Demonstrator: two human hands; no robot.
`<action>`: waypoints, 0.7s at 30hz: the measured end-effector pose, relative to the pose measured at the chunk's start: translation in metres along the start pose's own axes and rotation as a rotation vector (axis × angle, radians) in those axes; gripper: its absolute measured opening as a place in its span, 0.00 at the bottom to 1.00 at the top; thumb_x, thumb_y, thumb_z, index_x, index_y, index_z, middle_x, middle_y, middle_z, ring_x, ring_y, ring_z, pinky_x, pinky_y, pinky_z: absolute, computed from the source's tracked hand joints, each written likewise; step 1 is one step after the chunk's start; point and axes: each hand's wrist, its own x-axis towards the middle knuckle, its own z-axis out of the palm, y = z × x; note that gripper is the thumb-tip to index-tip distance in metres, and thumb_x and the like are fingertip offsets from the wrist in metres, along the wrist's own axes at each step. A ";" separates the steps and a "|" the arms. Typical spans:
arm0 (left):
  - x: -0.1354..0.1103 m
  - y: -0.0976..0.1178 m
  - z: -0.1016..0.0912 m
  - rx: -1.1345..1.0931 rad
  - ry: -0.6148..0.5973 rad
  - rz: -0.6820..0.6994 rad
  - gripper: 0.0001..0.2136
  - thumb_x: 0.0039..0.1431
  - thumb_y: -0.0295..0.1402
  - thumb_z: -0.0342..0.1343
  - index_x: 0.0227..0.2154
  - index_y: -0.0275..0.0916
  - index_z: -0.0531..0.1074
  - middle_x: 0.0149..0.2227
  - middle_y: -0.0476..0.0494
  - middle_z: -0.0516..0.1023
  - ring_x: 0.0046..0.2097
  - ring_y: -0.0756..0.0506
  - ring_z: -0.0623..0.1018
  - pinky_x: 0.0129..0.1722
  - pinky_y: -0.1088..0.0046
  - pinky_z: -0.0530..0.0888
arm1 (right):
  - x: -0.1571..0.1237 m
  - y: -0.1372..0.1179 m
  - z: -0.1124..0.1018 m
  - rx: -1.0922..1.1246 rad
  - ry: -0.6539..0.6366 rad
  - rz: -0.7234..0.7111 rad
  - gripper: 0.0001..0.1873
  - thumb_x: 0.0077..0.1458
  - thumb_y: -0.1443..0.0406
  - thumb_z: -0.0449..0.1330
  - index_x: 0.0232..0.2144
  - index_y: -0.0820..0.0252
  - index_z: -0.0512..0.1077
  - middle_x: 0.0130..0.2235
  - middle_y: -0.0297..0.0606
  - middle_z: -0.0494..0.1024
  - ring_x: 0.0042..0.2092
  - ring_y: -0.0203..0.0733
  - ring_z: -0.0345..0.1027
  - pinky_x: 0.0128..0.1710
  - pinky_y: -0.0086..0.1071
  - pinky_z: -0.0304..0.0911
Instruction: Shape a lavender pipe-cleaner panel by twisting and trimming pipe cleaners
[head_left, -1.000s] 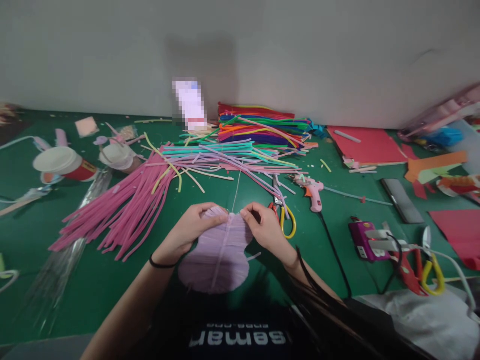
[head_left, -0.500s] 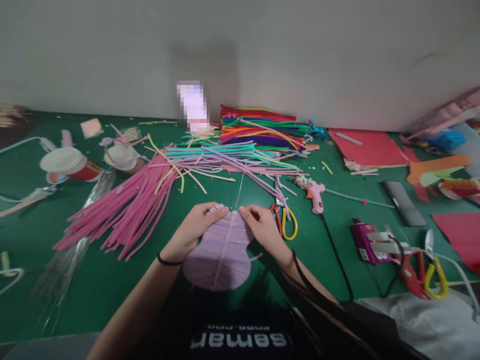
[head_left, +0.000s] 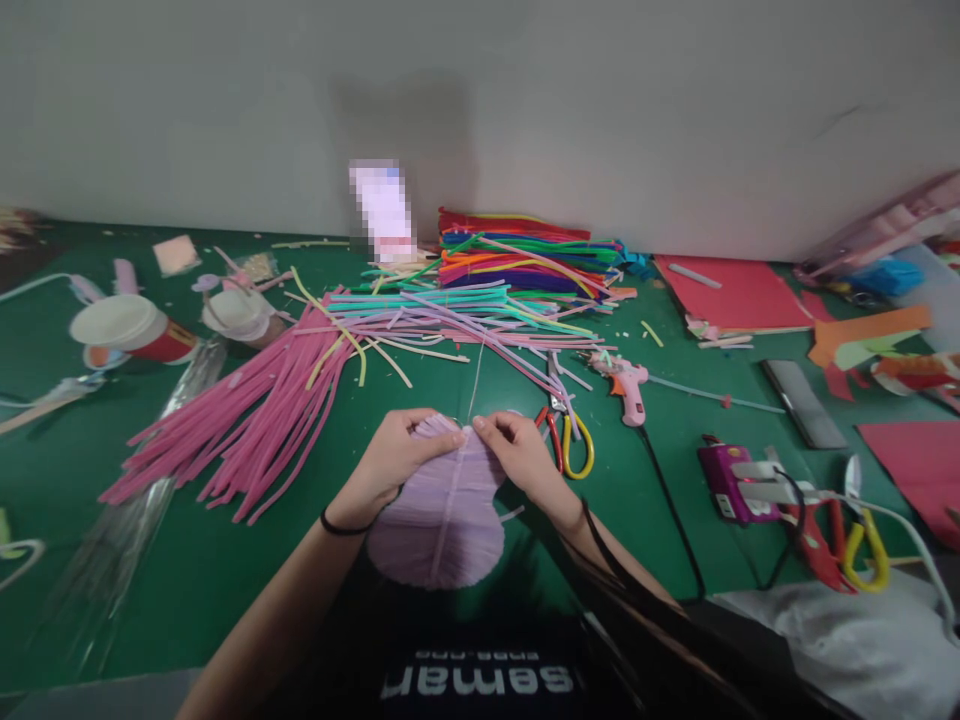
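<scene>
A lilac ribbed shape (head_left: 442, 515), made of rows of fuzzy craft stems with a seam down its middle, lies on the green table (head_left: 187, 570) in front of me. My left hand (head_left: 386, 462) pinches its upper left edge. My right hand (head_left: 521, 455) pinches the upper right edge, close to the seam. A thin pale wire (head_left: 475, 382) runs from the top of the seam away from me towards the stem piles.
Pink stems (head_left: 247, 420) fan out at left; a multicoloured stem stack (head_left: 525, 255) lies at the back. Yellow-handled scissors (head_left: 566, 435) and a pink glue gun (head_left: 626, 385) lie right of my hand. Paper cups (head_left: 127, 330) at left, red sheets (head_left: 739, 290), purple tool (head_left: 731, 485) at right.
Both hands stay pinched on the top of the lilac shape; the fingers shifted slightly toward the seam. The view wobbled a little.
</scene>
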 end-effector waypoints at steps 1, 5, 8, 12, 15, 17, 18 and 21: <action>0.000 0.000 0.000 -0.007 0.006 0.001 0.15 0.42 0.42 0.67 0.27 0.35 0.77 0.24 0.50 0.76 0.27 0.49 0.72 0.29 0.75 0.67 | 0.000 0.000 0.000 0.016 -0.003 0.006 0.22 0.56 0.50 0.54 0.18 0.58 0.62 0.20 0.28 0.60 0.24 0.33 0.52 0.24 0.29 0.50; 0.001 -0.002 -0.001 -0.055 -0.037 -0.029 0.15 0.42 0.42 0.67 0.29 0.36 0.77 0.26 0.48 0.77 0.29 0.48 0.74 0.30 0.75 0.69 | -0.002 -0.001 0.000 0.064 0.005 -0.005 0.21 0.56 0.51 0.55 0.20 0.58 0.63 0.21 0.28 0.61 0.25 0.33 0.53 0.25 0.28 0.51; 0.001 -0.003 -0.001 -0.089 -0.073 -0.066 0.16 0.43 0.43 0.66 0.31 0.35 0.78 0.28 0.46 0.79 0.29 0.47 0.74 0.31 0.73 0.70 | -0.003 -0.002 -0.002 0.045 -0.006 -0.021 0.21 0.57 0.51 0.54 0.20 0.58 0.64 0.22 0.29 0.62 0.26 0.34 0.54 0.25 0.28 0.52; 0.002 -0.007 0.000 -0.076 -0.064 -0.072 0.17 0.43 0.45 0.66 0.27 0.34 0.76 0.25 0.48 0.76 0.26 0.49 0.72 0.28 0.75 0.67 | -0.002 -0.001 -0.003 0.007 -0.022 -0.012 0.21 0.57 0.51 0.54 0.20 0.58 0.63 0.21 0.29 0.61 0.25 0.34 0.54 0.24 0.29 0.52; 0.003 -0.009 0.001 -0.051 -0.036 -0.045 0.17 0.42 0.46 0.66 0.23 0.34 0.74 0.22 0.51 0.72 0.25 0.51 0.69 0.25 0.76 0.64 | -0.001 0.003 -0.002 -0.002 -0.023 0.000 0.22 0.58 0.51 0.54 0.19 0.58 0.64 0.20 0.28 0.62 0.24 0.34 0.54 0.24 0.29 0.51; 0.003 -0.010 0.002 -0.033 -0.031 -0.038 0.18 0.42 0.46 0.66 0.22 0.34 0.72 0.21 0.52 0.70 0.24 0.51 0.68 0.24 0.77 0.62 | -0.001 0.005 -0.001 0.005 -0.010 -0.007 0.20 0.58 0.52 0.55 0.21 0.59 0.67 0.22 0.30 0.66 0.26 0.34 0.58 0.26 0.28 0.55; 0.004 -0.010 0.002 -0.021 -0.033 -0.035 0.18 0.43 0.47 0.65 0.22 0.34 0.72 0.21 0.52 0.70 0.24 0.51 0.67 0.24 0.77 0.62 | -0.001 0.006 0.000 0.022 0.007 -0.017 0.18 0.57 0.53 0.55 0.24 0.59 0.70 0.25 0.31 0.70 0.28 0.35 0.62 0.28 0.28 0.57; 0.004 -0.009 0.002 0.032 -0.049 0.000 0.17 0.47 0.47 0.63 0.23 0.35 0.71 0.22 0.52 0.70 0.26 0.51 0.67 0.26 0.77 0.62 | 0.001 0.007 0.001 0.119 0.059 -0.054 0.14 0.55 0.56 0.59 0.39 0.59 0.73 0.39 0.38 0.77 0.37 0.38 0.69 0.37 0.29 0.63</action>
